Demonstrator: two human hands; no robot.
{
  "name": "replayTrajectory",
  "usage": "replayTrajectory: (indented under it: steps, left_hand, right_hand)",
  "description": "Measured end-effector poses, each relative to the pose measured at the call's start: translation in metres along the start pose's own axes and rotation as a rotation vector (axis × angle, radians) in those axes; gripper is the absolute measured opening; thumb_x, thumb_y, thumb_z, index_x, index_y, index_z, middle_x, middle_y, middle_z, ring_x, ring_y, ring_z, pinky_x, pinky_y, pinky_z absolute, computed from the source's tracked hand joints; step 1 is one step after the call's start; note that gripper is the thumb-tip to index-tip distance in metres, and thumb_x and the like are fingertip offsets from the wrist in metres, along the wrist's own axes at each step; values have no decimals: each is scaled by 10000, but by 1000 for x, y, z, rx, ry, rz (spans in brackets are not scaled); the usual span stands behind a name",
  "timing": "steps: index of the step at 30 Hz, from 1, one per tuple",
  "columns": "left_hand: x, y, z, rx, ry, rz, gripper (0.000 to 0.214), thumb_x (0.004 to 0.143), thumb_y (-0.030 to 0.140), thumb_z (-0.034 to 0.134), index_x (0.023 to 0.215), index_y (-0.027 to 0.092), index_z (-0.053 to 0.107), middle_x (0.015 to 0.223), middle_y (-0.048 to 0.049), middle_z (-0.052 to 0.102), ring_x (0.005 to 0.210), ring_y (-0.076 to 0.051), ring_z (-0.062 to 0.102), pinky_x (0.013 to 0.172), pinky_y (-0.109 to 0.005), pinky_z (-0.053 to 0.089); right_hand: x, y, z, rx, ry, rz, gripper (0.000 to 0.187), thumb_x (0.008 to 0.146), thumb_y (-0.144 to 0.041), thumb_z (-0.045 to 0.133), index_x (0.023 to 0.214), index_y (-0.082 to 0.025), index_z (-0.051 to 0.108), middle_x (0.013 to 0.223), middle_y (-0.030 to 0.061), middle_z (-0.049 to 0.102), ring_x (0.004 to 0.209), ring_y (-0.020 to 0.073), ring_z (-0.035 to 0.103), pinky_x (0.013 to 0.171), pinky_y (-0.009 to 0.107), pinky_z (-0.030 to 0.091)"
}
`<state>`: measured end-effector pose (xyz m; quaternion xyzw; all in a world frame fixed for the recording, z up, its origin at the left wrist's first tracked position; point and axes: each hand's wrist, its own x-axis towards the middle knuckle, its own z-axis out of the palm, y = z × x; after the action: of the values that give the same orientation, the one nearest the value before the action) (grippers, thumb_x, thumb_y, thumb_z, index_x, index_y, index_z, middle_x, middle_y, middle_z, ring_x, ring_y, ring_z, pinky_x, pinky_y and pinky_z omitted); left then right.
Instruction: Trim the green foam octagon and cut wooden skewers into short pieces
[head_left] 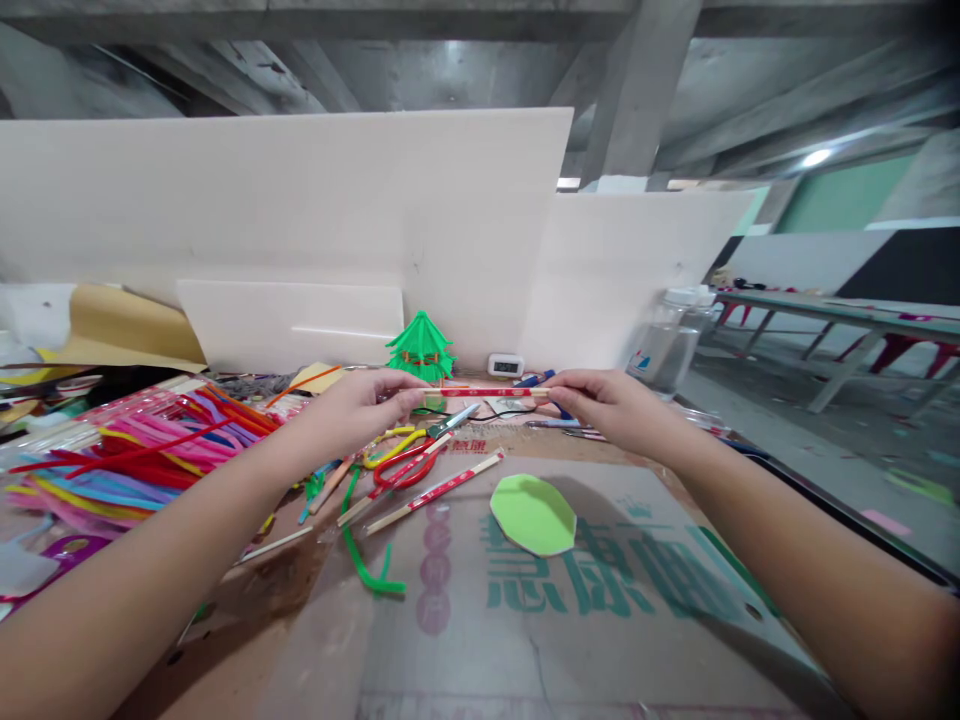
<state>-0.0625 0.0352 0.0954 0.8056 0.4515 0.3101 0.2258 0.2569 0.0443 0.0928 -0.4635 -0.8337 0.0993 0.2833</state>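
A pair of wooden chopsticks with a red printed paper band is held level above the table. My left hand pinches its left end and my right hand pinches the other. Below lie more chopsticks with the same red band, beside red-and-yellow-handled scissors. A light green card with several straight edges rests flat on a printed plastic sheet. Bent green pipe cleaners lie to its left. Behind my hands stands a small green tiered-roof model.
Bundles of coloured pipe cleaners cover the table's left side. A small digital clock and a clear plastic bottle stand at the back. White boards wall off the far edge. Another table is off to the right.
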Motion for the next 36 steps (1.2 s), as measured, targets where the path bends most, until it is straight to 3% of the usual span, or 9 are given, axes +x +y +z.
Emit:
replayTrajectory:
  steps: [4,7,12,19,25,31,36]
  left_hand:
    - [-5,8,3,302,-26,79,401,926,480,385,889,186,656,635,-2,570,601,-168,524,544,-248,344]
    - [-9,12,6,407,-43,98,394,937,457,354,833,193,627,710,-25,616,651,-183,552,569,-258,345]
    - [-15,15,15,540,-79,100,356,943,406,330,745,213,556,653,-18,594,596,-181,538,525,-265,289]
    - [-17,18,31,643,-75,127,330,945,362,333,850,214,611,736,-49,666,648,-206,598,540,-275,286]
    - [-11,14,13,404,-32,86,317,910,469,451,1060,274,651,912,-1,708,767,-184,621,612,-244,385]
    - [-7,8,2,488,12,30,284,885,391,482,863,220,707,729,-13,685,630,-162,583,552,-243,335]
    - [-2,0,-3,600,53,63,285,889,358,470,798,206,693,706,-22,685,618,-167,575,551,-254,316]
  right_hand:
    - [0,-4,-1,6,3,8,397,910,-485,436,979,-200,702,909,56,721,819,218,633,691,305,461]
    - [-2,-14,-2,12,-25,-2,378,910,-453,443,982,-184,698,939,71,717,841,226,631,719,320,463]
    - [-6,-32,4,-35,-26,-44,315,906,-371,452,962,-194,706,888,76,716,795,227,626,709,331,445]
    - [-9,-42,25,13,-51,-114,298,923,-317,433,951,-181,696,820,65,694,714,187,592,634,283,417]
    - [-3,-25,11,-30,-50,-50,337,912,-399,454,987,-188,706,914,74,713,789,203,620,686,296,429]
    - [-1,-7,-1,-29,-78,-11,406,912,-489,436,977,-176,686,742,30,642,651,162,543,594,265,374]
    - [2,12,-10,-44,-125,24,432,897,-530,443,709,-188,628,636,1,570,570,136,467,564,262,332]
